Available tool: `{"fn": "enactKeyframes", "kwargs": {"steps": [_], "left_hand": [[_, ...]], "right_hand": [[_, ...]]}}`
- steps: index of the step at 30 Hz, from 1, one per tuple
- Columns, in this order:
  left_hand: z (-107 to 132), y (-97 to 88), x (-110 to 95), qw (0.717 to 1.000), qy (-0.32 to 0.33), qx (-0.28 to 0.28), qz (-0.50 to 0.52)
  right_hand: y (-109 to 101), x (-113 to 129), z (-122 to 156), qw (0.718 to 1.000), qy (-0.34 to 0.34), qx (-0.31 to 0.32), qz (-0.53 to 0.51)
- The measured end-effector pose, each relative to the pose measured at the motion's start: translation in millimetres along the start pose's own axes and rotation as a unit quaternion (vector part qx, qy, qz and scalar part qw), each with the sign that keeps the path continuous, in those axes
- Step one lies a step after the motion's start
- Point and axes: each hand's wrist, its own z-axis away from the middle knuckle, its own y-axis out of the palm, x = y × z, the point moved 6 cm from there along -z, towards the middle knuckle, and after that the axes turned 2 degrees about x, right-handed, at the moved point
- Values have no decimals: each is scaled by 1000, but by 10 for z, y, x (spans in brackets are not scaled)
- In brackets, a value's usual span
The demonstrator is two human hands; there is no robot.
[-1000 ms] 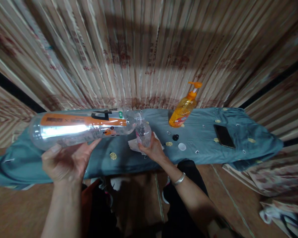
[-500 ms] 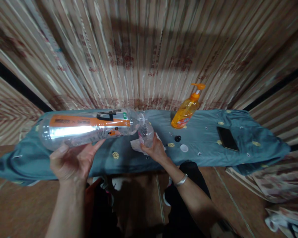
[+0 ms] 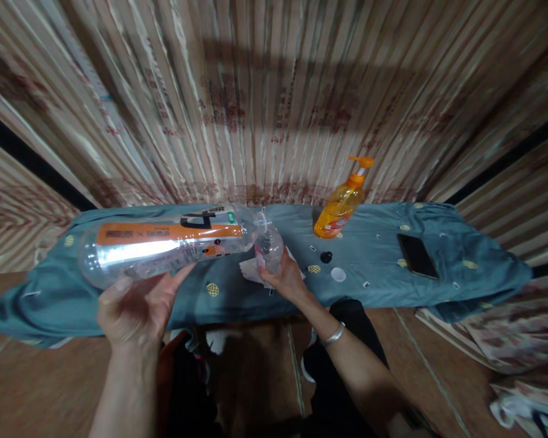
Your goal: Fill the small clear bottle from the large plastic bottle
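Observation:
A large clear plastic bottle [image 3: 164, 243] with an orange and silver label lies nearly level in the air, its neck pointing right. My left hand [image 3: 141, 304] grips it from below, thumb on the near side. Its mouth meets the top of a small clear bottle [image 3: 269, 248], which my right hand [image 3: 285, 277] holds around the lower body. Whether the two mouths touch I cannot tell. Under the small bottle is a white tissue [image 3: 251, 271], partly hidden by it and my right hand. Any liquid passing between the bottles cannot be made out.
An orange pump bottle [image 3: 340, 210] stands towards the back of the cloth-covered surface [image 3: 369, 286]. In front of it lie a small black cap-like piece [image 3: 326, 257] and a white disc [image 3: 338, 275]. A phone [image 3: 417, 255] lies at the right. A pleated curtain [image 3: 274, 109] hangs behind.
The large bottle and my left hand have shifted slightly right and down, its base dipping a little. My right hand and the small bottle stay almost in place.

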Motion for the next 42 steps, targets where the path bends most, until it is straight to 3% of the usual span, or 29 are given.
{"fn": "enactKeyframes", "kwargs": {"steps": [3,10,17,34,42], "left_hand": [[27,-2,-20,1000,5,3,-17],[129,-86,-71,995,2,-68,-74],[240,-152,-97,991,-20,-99,-89],[299,-207,-113,991,-19,-59,-115],[278,-204,-81,989,-45,-78,-117]], "right_hand": [[4,-4,5,1000,-4,-2,-11],[21,-46,3,1000,-9,-2,-16],[-3,5,9,1000,-5,4,8],[1,12,-58,1000,-12,-1,17],[-6,37,-55,1000,-9,-9,16]]}}
